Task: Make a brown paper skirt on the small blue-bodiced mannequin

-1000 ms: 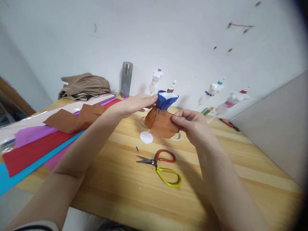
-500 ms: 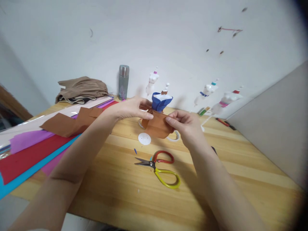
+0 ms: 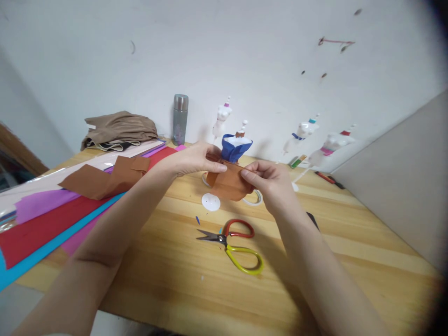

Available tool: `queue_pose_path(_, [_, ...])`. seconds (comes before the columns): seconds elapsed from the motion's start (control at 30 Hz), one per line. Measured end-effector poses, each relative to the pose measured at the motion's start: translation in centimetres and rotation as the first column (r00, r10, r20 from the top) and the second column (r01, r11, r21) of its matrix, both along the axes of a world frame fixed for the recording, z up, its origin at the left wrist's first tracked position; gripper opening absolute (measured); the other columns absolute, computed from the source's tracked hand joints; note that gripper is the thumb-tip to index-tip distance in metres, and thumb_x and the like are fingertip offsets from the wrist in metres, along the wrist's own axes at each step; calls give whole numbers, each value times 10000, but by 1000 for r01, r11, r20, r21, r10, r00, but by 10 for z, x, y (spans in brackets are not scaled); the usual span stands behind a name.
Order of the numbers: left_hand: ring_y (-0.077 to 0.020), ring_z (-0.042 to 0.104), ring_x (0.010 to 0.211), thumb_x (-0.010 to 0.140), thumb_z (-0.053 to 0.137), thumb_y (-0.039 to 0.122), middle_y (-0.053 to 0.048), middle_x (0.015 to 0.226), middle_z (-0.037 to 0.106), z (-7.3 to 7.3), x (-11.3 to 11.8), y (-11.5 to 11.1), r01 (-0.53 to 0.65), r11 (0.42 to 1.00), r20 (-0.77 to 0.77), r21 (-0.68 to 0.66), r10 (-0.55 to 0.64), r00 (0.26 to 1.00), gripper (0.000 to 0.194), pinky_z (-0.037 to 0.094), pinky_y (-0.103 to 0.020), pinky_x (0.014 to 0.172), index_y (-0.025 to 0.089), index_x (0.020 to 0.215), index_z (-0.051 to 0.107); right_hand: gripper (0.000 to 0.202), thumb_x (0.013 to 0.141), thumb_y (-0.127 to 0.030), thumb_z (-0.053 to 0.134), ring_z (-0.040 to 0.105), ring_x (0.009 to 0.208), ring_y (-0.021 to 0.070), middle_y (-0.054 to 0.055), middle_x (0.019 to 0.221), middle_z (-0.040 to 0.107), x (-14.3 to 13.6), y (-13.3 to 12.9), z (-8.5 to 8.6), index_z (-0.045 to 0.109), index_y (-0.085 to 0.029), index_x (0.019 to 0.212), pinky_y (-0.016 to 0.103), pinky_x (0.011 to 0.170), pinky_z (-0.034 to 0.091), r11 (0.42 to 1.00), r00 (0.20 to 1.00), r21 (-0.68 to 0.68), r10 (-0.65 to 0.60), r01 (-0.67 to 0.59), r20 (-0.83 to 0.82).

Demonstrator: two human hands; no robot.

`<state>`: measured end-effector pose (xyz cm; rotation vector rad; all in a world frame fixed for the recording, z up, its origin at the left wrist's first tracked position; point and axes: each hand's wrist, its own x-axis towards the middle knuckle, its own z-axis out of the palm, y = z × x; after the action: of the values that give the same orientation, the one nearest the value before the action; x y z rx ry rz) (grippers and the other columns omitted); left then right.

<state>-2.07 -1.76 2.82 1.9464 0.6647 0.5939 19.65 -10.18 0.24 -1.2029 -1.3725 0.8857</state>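
A small white mannequin [image 3: 240,139] stands in front of me, dressed in a blue paper top [image 3: 235,149] and a brown neck band. Below the top, a piece of brown paper [image 3: 231,184] wraps around its waist like a skirt. My left hand [image 3: 203,159] pinches the paper's upper left edge, thumb in front, the other fingers partly hidden behind. With thumb and fingertips, my right hand [image 3: 264,179] grips the upper right edge. Scissors [image 3: 222,239] with one red and one yellow handle lie partly open on the wooden table, nearer to me.
Coloured paper sheets [image 3: 52,228] and brown pieces [image 3: 105,179] spread at left, near folded cloth [image 3: 119,128] and a flask [image 3: 180,119]. More small mannequins [image 3: 222,116] stand behind. A white disc [image 3: 210,202] and a tape roll [image 3: 254,198] lie close to my hands.
My left thumb has shifted very slightly to the right along the brown paper's top edge. Both hands keep their hold; the view has moved a little.
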Motion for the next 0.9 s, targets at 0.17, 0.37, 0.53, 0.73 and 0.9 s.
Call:
queue_pose_path(0.17, [-252,717,1122,785,772,313,-109,1135,797,-2,2,2,22,1000,38,-14,-21,999,326,507,-407,1067,125,1052,771,299,647,-393,915,501,443,118,-20,516,590,0,0,1,657,-245,627,289,434,437,1000,1000,2,-24,24,-4])
queue_pose_path(0.37, [-274,730,1096,798,773,327,-119,1099,804,-6,6,3,-1,1000,69,0,1,998,288,513,-456,1081,120,999,785,319,624,-434,915,496,444,121,-14,518,594,-2,-1,2,657,-247,618,291,432,435,1000,1000,4,-27,27,0])
queue_pose_path(0.53, [-269,742,1028,805,751,317,-112,1033,804,-7,10,1,-39,999,74,2,39,997,237,534,-456,1046,118,930,782,351,619,-489,891,504,453,123,-14,527,600,-4,-1,3,640,-245,634,288,446,434,999,999,23,-41,40,29])
queue_pose_path(0.73, [-225,733,914,792,751,253,-75,927,798,-9,13,3,-65,998,98,2,65,993,134,563,-403,959,141,860,777,340,656,-498,864,507,469,134,-17,539,587,-3,-2,3,630,-252,666,303,466,438,999,998,45,-30,27,57])
queue_pose_path(0.9, [-192,720,849,801,754,232,-53,847,776,-11,14,2,-83,996,126,23,79,989,110,568,-362,907,131,846,759,260,699,-441,803,533,518,147,-4,603,639,-6,-3,-1,637,-242,683,319,526,438,986,982,131,-122,104,144])
